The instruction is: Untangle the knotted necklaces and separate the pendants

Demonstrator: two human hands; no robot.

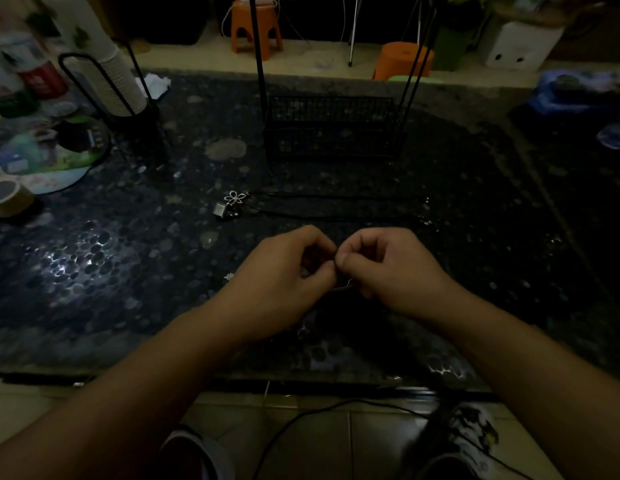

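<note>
Head view shows my left hand (291,268) and right hand (381,265) pinching one thin silver chain (343,287) between fingertips, above the dark pebble-patterned table (128,237). Chain this fine looks light, limp and easily kinked, so I judge it best gripped right beside the knot. Beyond my hands, black cords (336,206) lie with a flower pendant (235,197).
</note>
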